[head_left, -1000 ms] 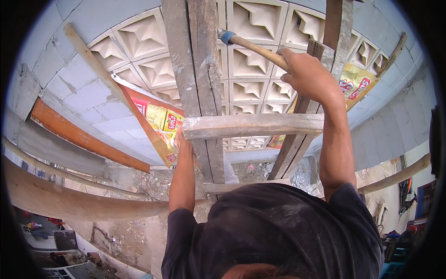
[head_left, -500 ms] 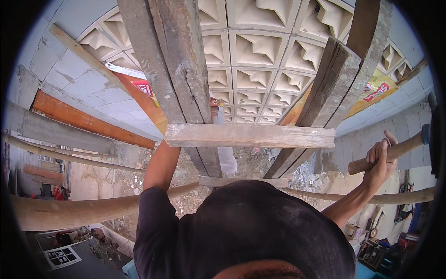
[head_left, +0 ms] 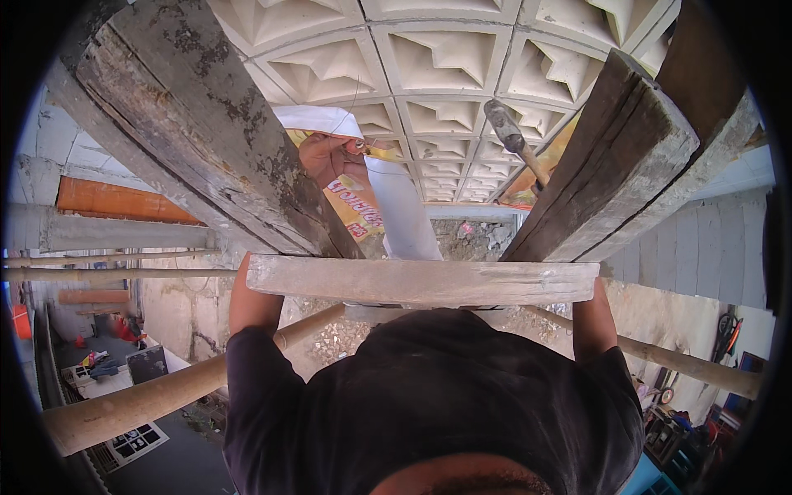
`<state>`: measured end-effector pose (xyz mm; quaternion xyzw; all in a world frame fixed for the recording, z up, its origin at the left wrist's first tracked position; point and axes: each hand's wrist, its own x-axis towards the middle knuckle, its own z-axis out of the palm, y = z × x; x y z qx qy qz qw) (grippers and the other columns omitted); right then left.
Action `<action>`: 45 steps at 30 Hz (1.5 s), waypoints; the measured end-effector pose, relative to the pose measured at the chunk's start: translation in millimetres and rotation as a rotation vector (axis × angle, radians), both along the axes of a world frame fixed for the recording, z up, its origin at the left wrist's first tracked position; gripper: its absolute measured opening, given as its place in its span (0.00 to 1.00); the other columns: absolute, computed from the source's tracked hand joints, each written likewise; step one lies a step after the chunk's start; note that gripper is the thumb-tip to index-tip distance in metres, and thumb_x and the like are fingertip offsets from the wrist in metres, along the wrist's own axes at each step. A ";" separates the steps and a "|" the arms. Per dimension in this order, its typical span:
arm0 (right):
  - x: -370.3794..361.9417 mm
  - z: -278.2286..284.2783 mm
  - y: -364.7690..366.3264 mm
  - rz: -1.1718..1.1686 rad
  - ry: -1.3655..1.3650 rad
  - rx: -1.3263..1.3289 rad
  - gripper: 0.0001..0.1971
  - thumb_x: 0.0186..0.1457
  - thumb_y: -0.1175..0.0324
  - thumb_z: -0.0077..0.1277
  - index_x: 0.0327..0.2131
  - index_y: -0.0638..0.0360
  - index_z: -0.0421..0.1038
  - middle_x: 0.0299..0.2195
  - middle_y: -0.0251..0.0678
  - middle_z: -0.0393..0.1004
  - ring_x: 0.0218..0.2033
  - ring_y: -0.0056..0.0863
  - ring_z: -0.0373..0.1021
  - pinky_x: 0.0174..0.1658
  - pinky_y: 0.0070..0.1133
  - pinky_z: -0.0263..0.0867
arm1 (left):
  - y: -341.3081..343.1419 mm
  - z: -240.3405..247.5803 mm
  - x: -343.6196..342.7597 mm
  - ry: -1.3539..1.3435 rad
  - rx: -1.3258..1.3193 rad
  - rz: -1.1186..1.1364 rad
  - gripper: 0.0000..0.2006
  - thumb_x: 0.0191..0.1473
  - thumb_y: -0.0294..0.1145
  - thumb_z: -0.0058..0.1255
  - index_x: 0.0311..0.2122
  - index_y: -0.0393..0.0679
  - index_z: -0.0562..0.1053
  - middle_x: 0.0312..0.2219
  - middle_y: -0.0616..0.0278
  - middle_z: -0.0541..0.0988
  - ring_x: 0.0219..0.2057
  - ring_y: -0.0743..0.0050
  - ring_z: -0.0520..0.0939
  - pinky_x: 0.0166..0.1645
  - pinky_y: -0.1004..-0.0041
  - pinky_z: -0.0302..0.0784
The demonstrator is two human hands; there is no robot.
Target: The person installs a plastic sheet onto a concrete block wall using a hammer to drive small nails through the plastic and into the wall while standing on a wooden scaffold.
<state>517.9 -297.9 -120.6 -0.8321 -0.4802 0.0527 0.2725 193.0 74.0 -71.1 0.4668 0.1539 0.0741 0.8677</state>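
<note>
My left hand [head_left: 326,157] is raised beyond the left wooden post [head_left: 186,124], partly covered by it. Its fingers are pinched together close to a thin wire [head_left: 356,99] and a white tube-like piece [head_left: 403,210]; what exactly they grip is too small to make out. A hammer [head_left: 505,124] is held up beside the right post [head_left: 602,157], head upward and handle running behind the wood. My right hand is hidden behind that post; only the right forearm [head_left: 592,318] shows below the short wooden crosspiece [head_left: 421,280].
Pale patterned vent blocks [head_left: 445,62] fill the wall ahead. Yellow printed banner material [head_left: 355,206] hangs behind the left post. Round wooden poles [head_left: 157,396] [head_left: 693,363] cross at both sides. Far below are rubble ground [head_left: 338,338] and a framed window panel [head_left: 136,441].
My right hand has swung the hammer from far right to beyond the right post. My left hand has come into sight past the left post. The view has shifted closer to the posts.
</note>
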 end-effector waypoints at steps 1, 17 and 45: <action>-6.4 8.9 29.1 0.126 0.021 -0.079 0.12 0.61 0.65 0.57 0.40 0.66 0.74 0.23 0.31 0.75 0.23 0.23 0.71 0.29 0.23 0.68 | 0.1 3.0 -8.5 -0.050 -0.014 0.014 0.09 0.66 0.31 0.46 0.35 0.38 0.73 0.34 0.55 0.78 0.52 0.40 0.80 0.51 0.40 0.81; -108.6 -44.5 199.7 0.665 1.219 -0.095 0.16 0.56 0.72 0.59 0.50 0.58 0.76 0.25 0.26 0.73 0.17 0.13 0.63 0.22 0.15 0.63 | -4.2 -1.5 -16.9 -0.270 0.002 -0.028 0.06 0.62 0.30 0.52 0.41 0.41 0.75 0.26 0.62 0.77 0.39 0.52 0.84 0.48 0.43 0.85; -42.9 28.0 100.9 -0.108 0.719 0.473 0.04 0.55 0.75 0.59 0.30 0.63 0.75 0.17 0.26 0.69 0.15 0.12 0.61 0.18 0.17 0.55 | -18.5 11.3 -9.9 0.641 0.152 0.072 0.23 0.67 0.55 0.45 0.42 0.43 0.78 0.36 0.55 0.83 0.33 0.63 0.86 0.39 0.68 0.80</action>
